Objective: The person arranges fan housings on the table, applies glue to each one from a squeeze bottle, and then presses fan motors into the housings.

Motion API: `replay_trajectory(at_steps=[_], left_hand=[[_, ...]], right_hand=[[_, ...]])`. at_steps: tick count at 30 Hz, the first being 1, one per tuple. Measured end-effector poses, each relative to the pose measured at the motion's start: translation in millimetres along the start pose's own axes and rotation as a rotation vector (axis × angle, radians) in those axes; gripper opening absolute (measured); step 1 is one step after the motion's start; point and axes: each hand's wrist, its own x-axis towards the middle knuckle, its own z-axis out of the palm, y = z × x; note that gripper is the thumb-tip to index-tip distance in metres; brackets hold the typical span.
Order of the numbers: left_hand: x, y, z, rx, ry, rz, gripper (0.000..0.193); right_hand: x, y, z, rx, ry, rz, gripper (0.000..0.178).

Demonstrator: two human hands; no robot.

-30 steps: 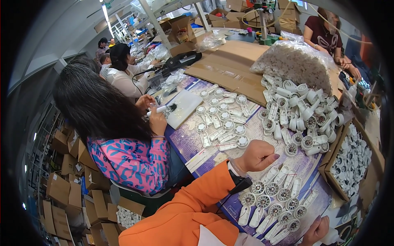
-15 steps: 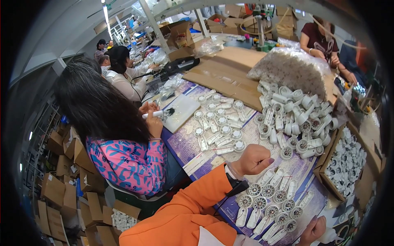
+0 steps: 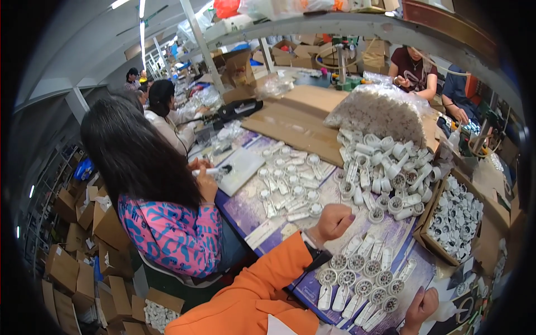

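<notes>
My left hand (image 3: pixel 333 222) is closed in a loose fist above the table, thumb on top, with nothing seen in it. It hovers between two groups of white parts that look like small handheld fan bodies. Just below it lie rows of fan bodies (image 3: pixel 363 287), with round spoked heads and handles facing me. Beyond it is a second group of fan bodies (image 3: pixel 287 181), whose heads show white caps. To the right of the near rows, my right hand (image 3: pixel 422 307) is also curled closed, with nothing visible in it. Neither hand touches a part that I can see.
A heap of white fan parts (image 3: pixel 385 167) spills from a clear plastic bag (image 3: pixel 379 114). At the right stands a carton (image 3: pixel 424 226) of small white parts. Flat cardboard (image 3: pixel 296 117) covers the far table. A co-worker (image 3: pixel 167 234) sits close on my left, beside a white board (image 3: pixel 241 170).
The view has tilted up, so the scene sits lower and shifted slightly left. Both my hands keep their closed shape. Across the table, a person in a dark red top has shifted posture.
</notes>
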Motion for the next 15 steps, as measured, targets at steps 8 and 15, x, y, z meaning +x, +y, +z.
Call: replay_trajectory(at_steps=[8,15], left_hand=[[-4.3,1.3,-2.3,-0.050,-0.015,0.000,0.032],[-0.3,-0.7,-1.4,-0.069,-0.003,0.035,0.040]], right_hand=[[25.2,-20.1,-8.0,0.022,-0.009,-0.113,0.042],[26.1,-17.6,-8.2,0.020,-0.037,-0.084,0.041]])
